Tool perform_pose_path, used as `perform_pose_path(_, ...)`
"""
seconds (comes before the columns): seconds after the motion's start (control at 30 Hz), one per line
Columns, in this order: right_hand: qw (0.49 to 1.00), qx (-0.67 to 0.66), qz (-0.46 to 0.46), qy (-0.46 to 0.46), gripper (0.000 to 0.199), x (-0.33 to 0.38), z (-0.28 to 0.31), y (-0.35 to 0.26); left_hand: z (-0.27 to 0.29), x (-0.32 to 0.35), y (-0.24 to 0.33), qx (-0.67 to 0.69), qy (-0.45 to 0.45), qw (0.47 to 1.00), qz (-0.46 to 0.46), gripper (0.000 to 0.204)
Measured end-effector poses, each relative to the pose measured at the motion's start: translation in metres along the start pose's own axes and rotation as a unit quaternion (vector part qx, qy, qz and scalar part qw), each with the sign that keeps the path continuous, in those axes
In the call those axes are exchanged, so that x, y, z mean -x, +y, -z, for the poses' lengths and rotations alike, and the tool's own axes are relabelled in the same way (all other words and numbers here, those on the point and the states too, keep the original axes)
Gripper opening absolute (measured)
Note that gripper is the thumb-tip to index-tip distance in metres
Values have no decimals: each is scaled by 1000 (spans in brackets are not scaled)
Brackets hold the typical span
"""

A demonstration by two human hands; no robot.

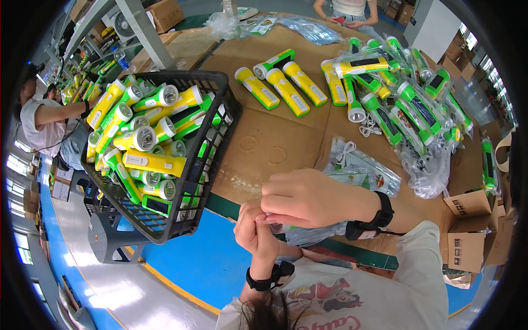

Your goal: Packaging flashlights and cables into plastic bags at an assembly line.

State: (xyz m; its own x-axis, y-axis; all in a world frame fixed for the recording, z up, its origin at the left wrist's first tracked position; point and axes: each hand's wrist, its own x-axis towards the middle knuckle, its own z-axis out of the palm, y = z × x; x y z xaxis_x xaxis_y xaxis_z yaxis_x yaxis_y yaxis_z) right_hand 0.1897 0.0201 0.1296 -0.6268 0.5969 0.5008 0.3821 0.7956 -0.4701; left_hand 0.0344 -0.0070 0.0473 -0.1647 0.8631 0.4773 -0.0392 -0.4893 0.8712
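My left hand and my right hand meet at the near edge of the cardboard-covered table, right above left. Both are closed, fingertips pinched together. Whatever lies between them is hidden by the fingers. Beneath my right wrist, clear plastic bags spread over the table edge. Flat packets with printed inserts lie just beyond that forearm, with a coiled white cable on them. To the left, a black plastic basket is heaped with yellow-and-green flashlights.
Several loose flashlights lie across the table's middle. A pile of bagged flashlights covers the right side. Open cardboard boxes stand at lower right. A grey stool is below the basket. Other people are at the far edge and far left.
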Motion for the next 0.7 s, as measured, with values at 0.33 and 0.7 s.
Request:
perform_pose_path(0.33,972,232,-32,15,13,76,22,-17,-11,-35,3,139,62,988,-3,35)
perform_pose_path(0.7,904,97,-300,289,5,136,65,-38,1,-27,-14,49,-40,985,159,23)
